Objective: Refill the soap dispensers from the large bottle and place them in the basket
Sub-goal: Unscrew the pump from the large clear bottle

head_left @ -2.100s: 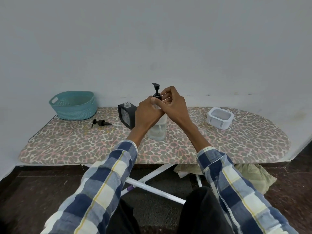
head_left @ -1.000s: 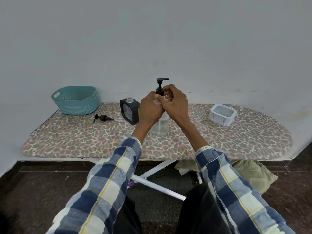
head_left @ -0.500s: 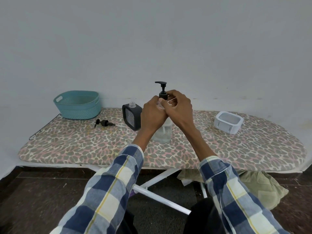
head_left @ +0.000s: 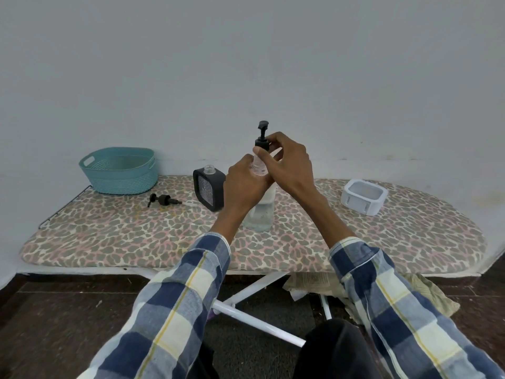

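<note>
A large clear bottle (head_left: pixel 259 214) with a black pump top (head_left: pixel 262 138) stands upright in the middle of the ironing board (head_left: pixel 109 236). My left hand (head_left: pixel 243 184) grips the bottle's upper body. My right hand (head_left: pixel 287 162) has its fingers around the black pump collar at the neck. A black square soap dispenser (head_left: pixel 209 191) with an uncapped neck stands just left of the bottle. Its black pump (head_left: pixel 162 200) lies loose on the board further left. A teal basket (head_left: pixel 120 169) sits at the far left back.
A white square container (head_left: pixel 364 196) sits on the board to the right. The wall runs right behind the board. Under the board are white legs (head_left: pixel 254 315) and a crumpled cloth (head_left: pixel 426 294) on the dark floor.
The pump head has turned on the bottle's neck between frames, its spout pointing different ways, while both hands stay on the bottle. The camera view has shifted slightly.
</note>
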Action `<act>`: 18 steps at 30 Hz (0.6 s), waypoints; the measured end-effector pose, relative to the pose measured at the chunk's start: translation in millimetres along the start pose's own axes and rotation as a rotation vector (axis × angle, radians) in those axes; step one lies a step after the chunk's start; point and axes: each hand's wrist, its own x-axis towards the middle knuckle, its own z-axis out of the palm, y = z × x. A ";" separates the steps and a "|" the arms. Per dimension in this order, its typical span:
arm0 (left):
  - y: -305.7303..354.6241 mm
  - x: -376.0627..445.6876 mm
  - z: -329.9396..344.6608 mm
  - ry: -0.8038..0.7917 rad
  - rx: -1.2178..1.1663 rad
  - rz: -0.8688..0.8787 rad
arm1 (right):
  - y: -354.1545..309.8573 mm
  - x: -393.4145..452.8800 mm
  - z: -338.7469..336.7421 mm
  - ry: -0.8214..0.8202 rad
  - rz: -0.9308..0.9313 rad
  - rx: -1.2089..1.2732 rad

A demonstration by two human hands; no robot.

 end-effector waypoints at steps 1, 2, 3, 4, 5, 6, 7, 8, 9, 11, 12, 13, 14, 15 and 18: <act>0.4 -0.1 0.1 0.007 0.001 0.003 | -2.6 1.3 -2.5 0.016 -0.005 0.030; 1.2 -0.2 0.1 0.012 0.000 0.009 | -5.2 3.4 -5.0 0.036 -0.013 0.064; 1.8 0.0 0.0 0.011 0.000 0.011 | -8.0 5.9 -7.7 0.059 -0.019 0.096; 2.0 0.6 0.2 0.006 0.006 0.009 | -10.4 9.2 -10.4 0.085 -0.021 0.130; 1.5 1.6 0.5 0.000 0.013 0.005 | -12.7 13.0 -13.3 0.107 -0.020 0.175; 0.8 2.3 1.1 -0.001 0.019 0.000 | -14.4 17.6 -16.8 0.122 -0.006 0.238; 0.4 2.2 1.3 0.006 0.021 -0.001 | -16.4 22.0 -20.4 0.124 0.024 0.326; 0.8 1.4 1.2 0.014 0.024 0.002 | -18.1 25.8 -24.5 0.119 0.061 0.407; 1.4 0.9 0.9 0.019 0.026 0.006 | -19.6 29.5 -28.7 0.123 0.087 0.446; 2.1 0.2 1.2 0.018 0.033 0.010 | -21.0 35.5 -35.8 0.136 0.104 0.446; 2.0 0.2 1.2 0.015 0.034 0.006 | -21.9 37.7 -38.3 0.136 0.116 0.464; 1.9 1.0 0.9 0.010 0.033 -0.001 | -23.3 39.6 -40.1 0.142 0.127 0.479; 1.7 1.6 0.8 0.000 0.033 -0.010 | -23.9 41.1 -41.7 0.152 0.139 0.493; 1.3 1.9 0.8 -0.012 0.032 -0.016 | -24.0 41.5 -43.5 0.166 0.153 0.512; 0.8 2.8 -0.1 -0.035 0.041 -0.011 | -21.2 40.6 -50.0 0.200 0.155 0.481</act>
